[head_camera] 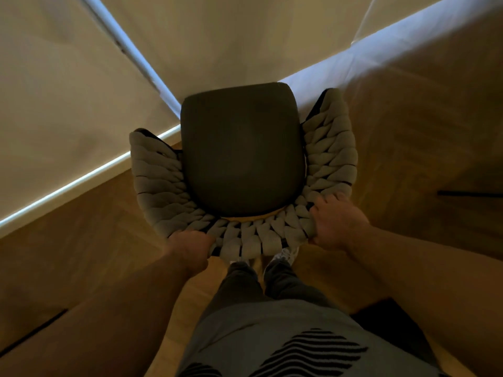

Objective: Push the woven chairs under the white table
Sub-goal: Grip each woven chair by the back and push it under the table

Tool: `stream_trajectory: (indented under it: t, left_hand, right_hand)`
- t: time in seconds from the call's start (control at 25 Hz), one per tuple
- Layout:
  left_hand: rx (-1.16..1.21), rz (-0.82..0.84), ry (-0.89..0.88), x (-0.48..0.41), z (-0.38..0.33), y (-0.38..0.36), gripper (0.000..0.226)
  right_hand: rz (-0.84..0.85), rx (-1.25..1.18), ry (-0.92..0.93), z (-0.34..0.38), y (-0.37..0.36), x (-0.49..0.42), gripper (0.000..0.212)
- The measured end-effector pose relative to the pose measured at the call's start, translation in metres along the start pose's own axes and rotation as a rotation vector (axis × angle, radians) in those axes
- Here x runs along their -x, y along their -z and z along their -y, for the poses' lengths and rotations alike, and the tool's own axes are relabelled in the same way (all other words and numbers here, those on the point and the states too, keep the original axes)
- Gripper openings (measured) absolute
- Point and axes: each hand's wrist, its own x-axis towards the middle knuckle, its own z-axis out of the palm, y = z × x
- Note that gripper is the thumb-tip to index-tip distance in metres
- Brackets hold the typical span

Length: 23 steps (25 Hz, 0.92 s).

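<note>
A woven chair [245, 238] with a thick grey braided backrest and a dark seat cushion [242, 148] stands right below me. Its front edge meets the edge of the white table [231, 42], which fills the top of the view. My left hand [190, 247] grips the left part of the backrest's rim. My right hand [333, 224] grips the right part of the rim, fingers curled over the weave. Both arms reach forward from the bottom corners.
Wooden parquet floor [408, 148] lies on both sides of the chair. My legs and pale shoes [283, 255] stand just behind the backrest. A thin dark bar [468, 194] lies on the floor at the right. A dark shape [386, 319] sits near my right hip.
</note>
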Motion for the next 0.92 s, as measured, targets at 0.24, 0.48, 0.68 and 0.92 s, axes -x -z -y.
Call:
stream_trajectory:
  t: [0.24,0.48,0.68,0.92]
  left_hand:
    - [-0.127,-0.050,-0.109,-0.040,-0.025,0.063,0.035]
    - [-0.243,-0.138,-0.310,-0.092,-0.034,0.121,0.032]
    - [-0.330,-0.194,-0.464,-0.147,-0.030,0.173,0.040]
    - [-0.535,-0.138,-0.557,-0.192,-0.058,0.250,0.038]
  right_hand:
    - [0.057,-0.138,-0.152,-0.040,-0.015,0.027,0.075]
    - [0.165,-0.265,-0.312,-0.057,-0.020,0.034,0.074]
    - [0.217,-0.444,-0.473,-0.054,-0.013,0.040,0.078]
    - [0.122,-0.697,-0.635,-0.053,-0.020,0.045,0.083]
